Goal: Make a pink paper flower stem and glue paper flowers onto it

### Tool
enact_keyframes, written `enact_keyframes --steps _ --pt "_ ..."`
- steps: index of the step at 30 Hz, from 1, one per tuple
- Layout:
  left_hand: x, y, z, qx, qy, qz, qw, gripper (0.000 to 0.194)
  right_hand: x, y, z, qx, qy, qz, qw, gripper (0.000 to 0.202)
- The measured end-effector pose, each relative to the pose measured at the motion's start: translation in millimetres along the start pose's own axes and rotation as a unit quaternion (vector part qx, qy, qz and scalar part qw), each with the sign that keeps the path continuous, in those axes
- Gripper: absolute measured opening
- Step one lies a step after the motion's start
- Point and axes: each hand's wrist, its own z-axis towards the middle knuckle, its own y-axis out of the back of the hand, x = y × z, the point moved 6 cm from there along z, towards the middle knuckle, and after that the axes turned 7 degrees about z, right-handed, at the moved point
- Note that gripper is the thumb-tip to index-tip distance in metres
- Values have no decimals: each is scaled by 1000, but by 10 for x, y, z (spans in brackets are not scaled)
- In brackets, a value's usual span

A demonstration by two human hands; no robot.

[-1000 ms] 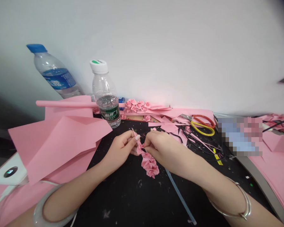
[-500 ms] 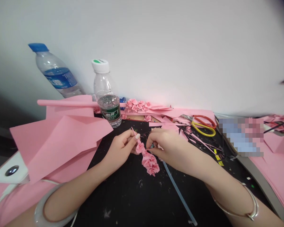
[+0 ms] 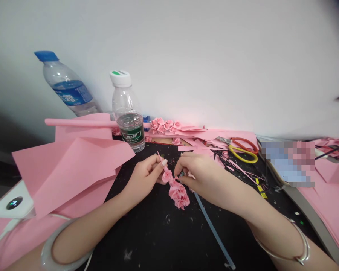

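My left hand (image 3: 149, 171) pinches the thin pointed end of a pink paper flower spray (image 3: 179, 195) between thumb and fingers. The spray hangs toward me, its clustered folded blooms lowest, over the black tabletop (image 3: 147, 229). Close on its right, my right hand (image 3: 196, 169) has its thumb and forefinger pressed together at the spray's side; what they hold is largely hidden. A translucent glue stick (image 3: 214, 229) lies on the table below my right hand, its upper end out of sight under the hand.
Two water bottles, one blue-capped (image 3: 70, 90) and one white-capped (image 3: 127, 113), stand by the wall. Scissors (image 3: 243, 148) with red and yellow handles lie behind my right hand among paper scraps. Pink paper sheets (image 3: 73, 169) and a white power bank (image 3: 14, 205) are at left.
Both hands keep nearly the same place and grip. The flower cluster has shifted very slightly left. A lit display now shows on the power bank.
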Motion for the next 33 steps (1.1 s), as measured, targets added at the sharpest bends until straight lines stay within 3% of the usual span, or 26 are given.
enact_keyframes --steps 16,23,28,30,33 --pt "13 -6 1 4 3 -4 1000 27 5 -52 40 6 -27 -25 999 19" --pt "20 -8 0 5 9 -9 1000 27 11 56 -10 7 -29 2 1000 20" --pt "37 -5 9 3 12 -15 1000 27 32 142 -77 39 -28 78 996 20" --pt "44 -6 13 3 12 -18 1000 26 32 223 -105 51 -34 112 992 15" --pt "58 -7 15 5 17 -20 1000 26 -92 453 -151 11 -87 98 991 12"
